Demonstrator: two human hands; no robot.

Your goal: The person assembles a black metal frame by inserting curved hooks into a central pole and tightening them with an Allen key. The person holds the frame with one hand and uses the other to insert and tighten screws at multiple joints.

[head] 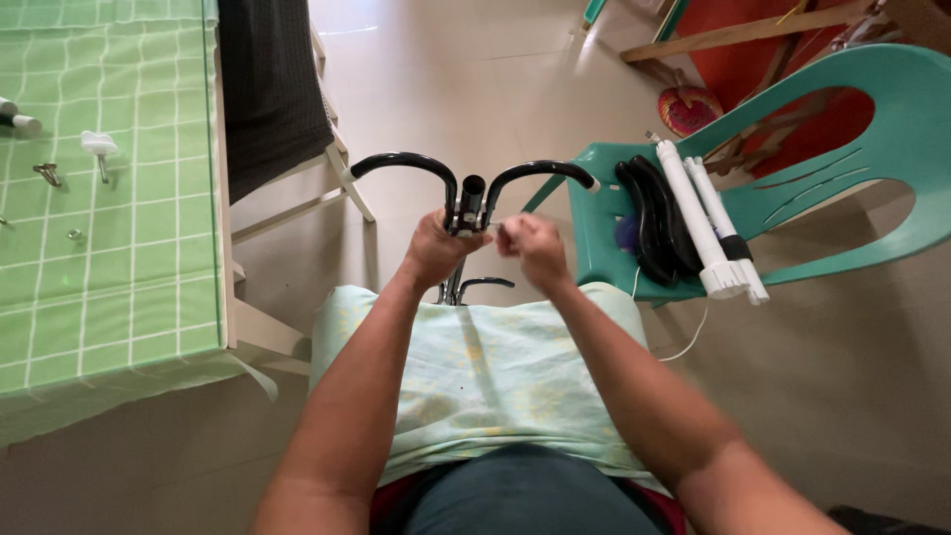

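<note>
Your left hand [433,250] clamps the black metal frame [472,198] upright above your lap, steadying it; your right hand [533,248] pinches something small, perhaps a screw, against its central tube.

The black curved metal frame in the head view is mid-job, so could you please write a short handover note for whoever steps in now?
Left hand grips the black curved metal frame at its central post, above the lap.
Right hand pinches a small part, too small to identify, against that post.
Black curved pieces and white tubes lie on the green plastic chair.
Small screws lie on the green table.
Done: frame upright, steadied.
Left: those parts are unattached.
</note>
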